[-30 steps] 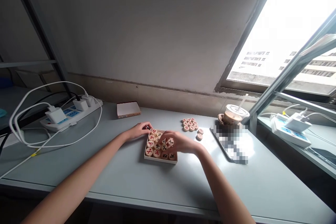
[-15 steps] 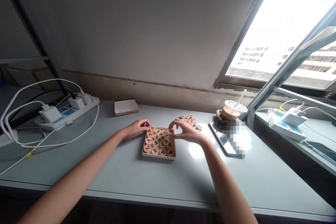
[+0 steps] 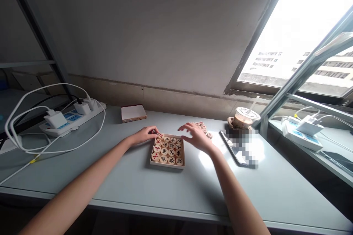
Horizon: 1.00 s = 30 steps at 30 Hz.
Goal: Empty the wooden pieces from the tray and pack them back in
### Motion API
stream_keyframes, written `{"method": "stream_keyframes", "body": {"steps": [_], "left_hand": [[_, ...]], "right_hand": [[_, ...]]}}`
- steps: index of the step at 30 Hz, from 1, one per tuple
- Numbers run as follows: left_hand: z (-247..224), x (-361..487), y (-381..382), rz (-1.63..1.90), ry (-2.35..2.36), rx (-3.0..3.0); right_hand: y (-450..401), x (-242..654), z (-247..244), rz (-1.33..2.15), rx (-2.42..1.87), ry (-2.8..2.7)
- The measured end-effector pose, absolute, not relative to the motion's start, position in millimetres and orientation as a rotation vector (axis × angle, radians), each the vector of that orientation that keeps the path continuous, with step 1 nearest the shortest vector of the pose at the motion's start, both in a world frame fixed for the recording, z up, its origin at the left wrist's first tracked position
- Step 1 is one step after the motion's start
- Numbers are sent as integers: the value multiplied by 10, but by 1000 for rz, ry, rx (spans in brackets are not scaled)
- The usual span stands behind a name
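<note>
An open square box (image 3: 167, 165) on the desk holds rows of round wooden pieces with red or black characters. At its back left corner is my left hand (image 3: 143, 136), fingertips closed at the corner piece and the box edge. My right hand (image 3: 195, 136) hovers just beyond the back right corner, fingers apart and holding nothing. Behind it, partly covered by the hand, lies a group of loose pieces (image 3: 204, 126) with red characters; one loose piece (image 3: 209, 135) sits a little to the right.
A shallow box lid (image 3: 134, 113) lies at the back left. White cables and a power strip (image 3: 62, 127) are on the left. To the right are a phone (image 3: 233, 148) and a lidded cup with a straw (image 3: 246, 118). Another power strip (image 3: 300, 134) is at far right.
My right hand has lifted off the back right corner piece, its fingers spreading, and now covers more of the loose pieces. My left hand has stayed at its corner.
</note>
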<state>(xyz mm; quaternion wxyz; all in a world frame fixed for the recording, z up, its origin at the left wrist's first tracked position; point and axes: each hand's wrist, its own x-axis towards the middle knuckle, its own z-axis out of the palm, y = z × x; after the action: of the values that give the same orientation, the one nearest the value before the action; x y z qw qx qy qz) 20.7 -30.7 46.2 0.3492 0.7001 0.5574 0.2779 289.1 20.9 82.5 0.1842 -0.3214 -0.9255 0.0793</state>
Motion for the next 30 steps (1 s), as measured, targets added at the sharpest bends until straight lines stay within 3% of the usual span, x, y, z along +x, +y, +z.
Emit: {"method": "stream_keyframes", "body": {"steps": [4, 18, 26, 30], "left_hand": [[483, 213, -317, 732, 1430, 1847], [482, 217, -310, 722, 1392, 1848], [428, 174, -273, 694, 1426, 1823], [423, 165, -284, 689, 1467, 1817]], "right_hand": [[-54, 2497, 708, 108, -732, -2652], [-22, 2242, 559, 52, -845, -2570], [144, 2702, 843, 279, -968, -2481], [337, 3166, 982, 260, -1269, -2436]]}}
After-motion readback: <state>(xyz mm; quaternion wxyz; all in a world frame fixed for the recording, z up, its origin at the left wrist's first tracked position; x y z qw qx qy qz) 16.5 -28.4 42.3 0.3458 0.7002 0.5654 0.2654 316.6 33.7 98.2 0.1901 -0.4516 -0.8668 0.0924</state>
